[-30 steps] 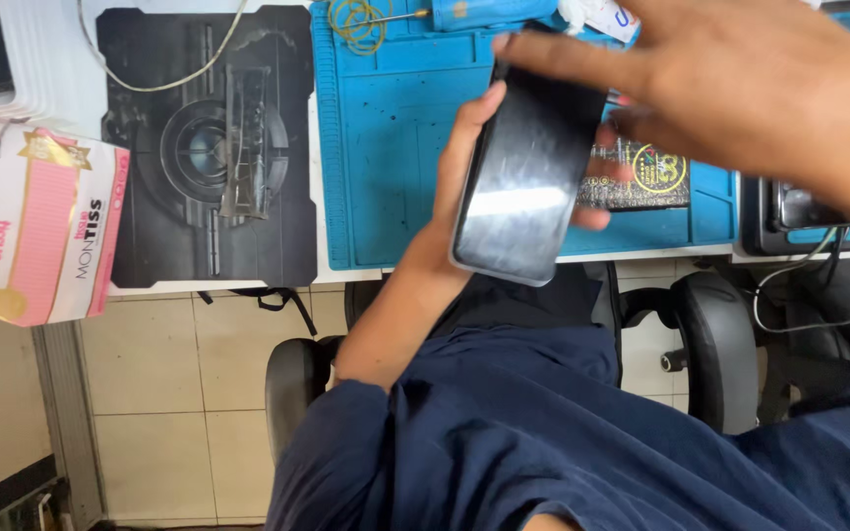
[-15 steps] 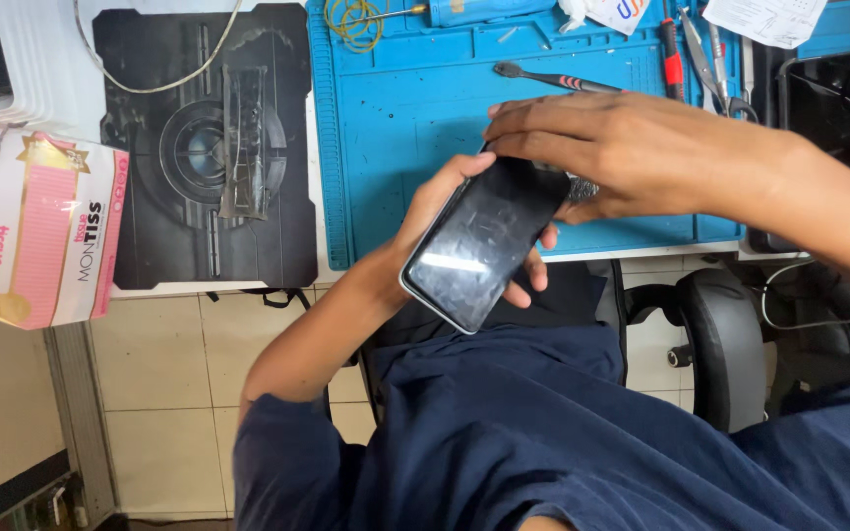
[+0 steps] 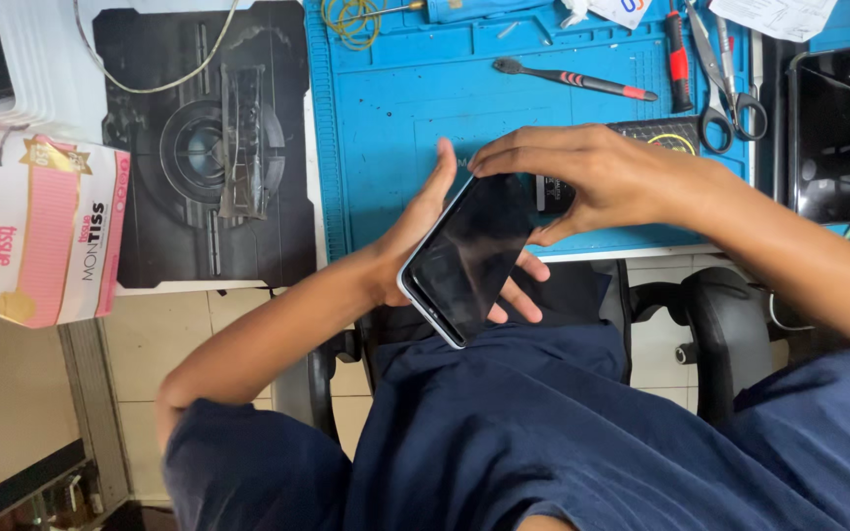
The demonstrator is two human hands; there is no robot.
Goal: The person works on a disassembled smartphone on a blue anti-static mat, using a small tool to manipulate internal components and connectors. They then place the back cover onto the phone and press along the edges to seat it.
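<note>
Left hand (image 3: 423, 236) is cradling a dark smartphone (image 3: 471, 255) from beneath, fingers curled around its lower edge, holding it above the lap just off the tabletop (image 3: 415, 118) edge, while the right hand (image 3: 582, 177) is pinching the upper end between thumb and fingertips. Judging by its glossy glass face, the phone is likely handling as light, rigid, slippery and fragile, so gripping along the side frame rather than the screen is advisable.

phone (image 3: 471, 254): dark, glossy slab with pale edge, screen blank
pose: tilted diagonally, screen up
place: held above the desk edge, over the lap
</note>
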